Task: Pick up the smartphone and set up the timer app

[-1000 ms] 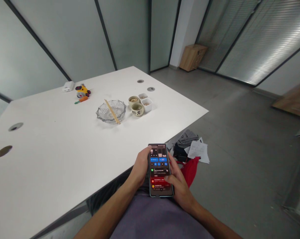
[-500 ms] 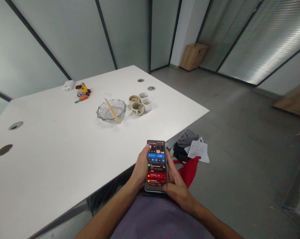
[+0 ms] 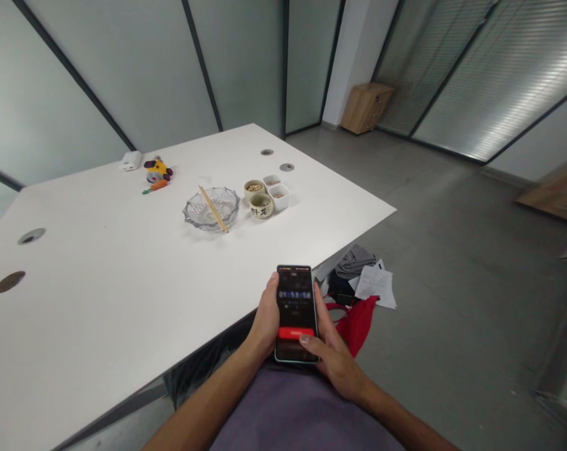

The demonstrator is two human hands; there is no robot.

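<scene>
I hold a smartphone (image 3: 295, 300) with a lit dark screen and a red bar near its bottom, just past the near edge of the white table (image 3: 123, 282). My left hand (image 3: 265, 319) grips its left side from behind. My right hand (image 3: 332, 354) cups its right side, the thumb resting on the lower screen by the red bar. Farther out on the table stands a glass bowl (image 3: 211, 208) with a pair of chopsticks (image 3: 213, 208) laid across it, and beside it several small cups (image 3: 264, 197) holding bits of food.
A yellow toy (image 3: 156, 169), an orange carrot-shaped piece (image 3: 155, 186) and a white box (image 3: 130, 161) lie at the table's far side. On the floor to the right sit a red bag (image 3: 358, 319), grey cloth and papers (image 3: 374, 282). A wooden cabinet (image 3: 366, 108) stands by the glass walls.
The phone moved slightly up and left in my hands. Its screen changed from a notification list to a darker view with one red bar, and my right thumb now rests near that bar.
</scene>
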